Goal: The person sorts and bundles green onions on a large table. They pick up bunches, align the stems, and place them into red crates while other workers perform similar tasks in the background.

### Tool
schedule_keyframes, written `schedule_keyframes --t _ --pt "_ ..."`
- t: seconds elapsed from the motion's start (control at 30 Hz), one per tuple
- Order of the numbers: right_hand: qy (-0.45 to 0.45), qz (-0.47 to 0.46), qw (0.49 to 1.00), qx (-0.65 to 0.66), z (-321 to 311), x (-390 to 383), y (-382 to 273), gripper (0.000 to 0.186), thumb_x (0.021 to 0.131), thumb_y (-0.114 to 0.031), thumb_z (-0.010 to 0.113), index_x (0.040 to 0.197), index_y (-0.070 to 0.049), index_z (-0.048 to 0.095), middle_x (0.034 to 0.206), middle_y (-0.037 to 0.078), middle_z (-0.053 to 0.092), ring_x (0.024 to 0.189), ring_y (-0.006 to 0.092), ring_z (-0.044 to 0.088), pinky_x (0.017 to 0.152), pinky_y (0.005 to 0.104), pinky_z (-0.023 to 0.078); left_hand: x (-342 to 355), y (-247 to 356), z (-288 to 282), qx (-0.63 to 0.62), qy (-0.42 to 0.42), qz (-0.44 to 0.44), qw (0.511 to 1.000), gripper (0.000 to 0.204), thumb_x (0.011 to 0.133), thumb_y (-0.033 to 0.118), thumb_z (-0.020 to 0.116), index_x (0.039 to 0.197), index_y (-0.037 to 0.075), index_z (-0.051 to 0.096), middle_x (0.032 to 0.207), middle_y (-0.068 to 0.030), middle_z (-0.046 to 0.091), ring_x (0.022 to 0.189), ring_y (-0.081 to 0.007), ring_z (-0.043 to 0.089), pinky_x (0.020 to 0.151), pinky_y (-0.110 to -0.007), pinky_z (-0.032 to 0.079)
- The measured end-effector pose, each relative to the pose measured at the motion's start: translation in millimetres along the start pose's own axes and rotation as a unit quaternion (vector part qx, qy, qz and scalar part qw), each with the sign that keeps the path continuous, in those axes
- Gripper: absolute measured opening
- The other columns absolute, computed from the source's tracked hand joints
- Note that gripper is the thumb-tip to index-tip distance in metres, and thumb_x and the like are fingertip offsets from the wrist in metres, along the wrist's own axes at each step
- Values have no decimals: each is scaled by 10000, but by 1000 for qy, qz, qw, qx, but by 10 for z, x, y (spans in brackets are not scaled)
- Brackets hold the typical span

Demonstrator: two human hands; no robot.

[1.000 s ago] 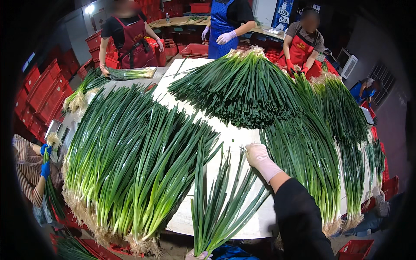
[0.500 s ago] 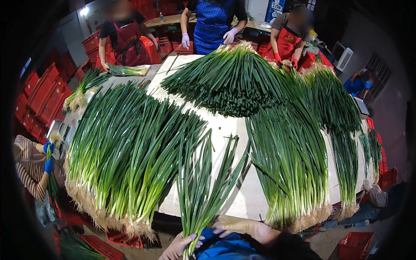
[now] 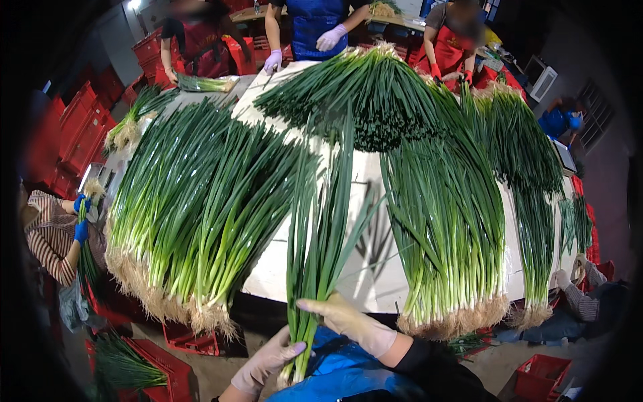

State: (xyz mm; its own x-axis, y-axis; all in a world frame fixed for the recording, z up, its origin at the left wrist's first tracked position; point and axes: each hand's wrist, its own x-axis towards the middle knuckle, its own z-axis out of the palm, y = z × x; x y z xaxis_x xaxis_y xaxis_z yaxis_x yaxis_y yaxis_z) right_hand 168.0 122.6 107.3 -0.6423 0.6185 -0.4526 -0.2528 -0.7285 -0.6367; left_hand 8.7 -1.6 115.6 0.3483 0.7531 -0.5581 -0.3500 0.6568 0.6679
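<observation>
A bunch of green onions stands upright in front of me, leaves pointing away over the table and white stem ends near my blue apron. My left hand, in a pale glove, is closed round the low stems. Above it, my right hand, gloved too, grips the same bunch across its lower leaves; some fingers are hidden behind the stalks. A wide heap of green onions lies to the left, roots toward me. Another heap lies on the right.
The pale table also bears a far pile of green onions. Co-workers stand across it, one in a blue apron; another at the left wears blue gloves. Red crates stand on the floor, and more are stacked far left.
The bunch has come more upright, its leaves gathered closer together. My right hand has moved from beside the bunch onto its stalks, while my left still holds the stems. The whole view has shifted slightly.
</observation>
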Motion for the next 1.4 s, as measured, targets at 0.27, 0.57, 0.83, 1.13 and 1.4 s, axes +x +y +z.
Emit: schedule_keyframes --t 0.27,0.57,0.83,1.13,1.4 --pt "132 118 974 -141 -579 276 265 577 880 -341 661 1292 3 449 1223 130 561 1114 286 539 950 458 445 572 -381 -99 24 80 -75 994 538 882 150 654 1341 2 416 1086 -103 583 803 -172 603 754 -321 523" --pt "129 128 982 -59 -668 -68 579 286 909 -104 605 1188 -50 568 1049 63 622 912 152 576 762 309 493 570 -533 -340 -168 -43 -19 985 568 973 339 472 1390 -23 340 1278 -248 517 1098 -331 575 970 -443 463" --pt "146 51 984 -84 -707 -14 486 225 906 -30 580 1127 -58 616 968 56 675 846 124 620 731 236 490 620 -480 -291 -231 -68 -39 970 669 944 489 477 1379 -5 357 1235 -230 543 1085 -326 582 934 -480 484" --pt "161 71 984 21 -874 -51 610 227 950 -86 503 1154 -60 599 1075 66 642 942 181 605 845 360 477 642 -547 -345 -190 -62 -34 979 482 915 85 541 1354 -43 389 1266 -250 524 1147 -355 557 990 -476 460" --pt "75 48 983 158 -710 -100 435 239 979 -144 492 1184 -29 535 1074 111 624 887 203 606 728 320 504 651 -211 -7 -292 -81 -28 952 543 983 284 458 1368 -79 339 1335 -268 462 1215 -351 502 1032 -519 404"
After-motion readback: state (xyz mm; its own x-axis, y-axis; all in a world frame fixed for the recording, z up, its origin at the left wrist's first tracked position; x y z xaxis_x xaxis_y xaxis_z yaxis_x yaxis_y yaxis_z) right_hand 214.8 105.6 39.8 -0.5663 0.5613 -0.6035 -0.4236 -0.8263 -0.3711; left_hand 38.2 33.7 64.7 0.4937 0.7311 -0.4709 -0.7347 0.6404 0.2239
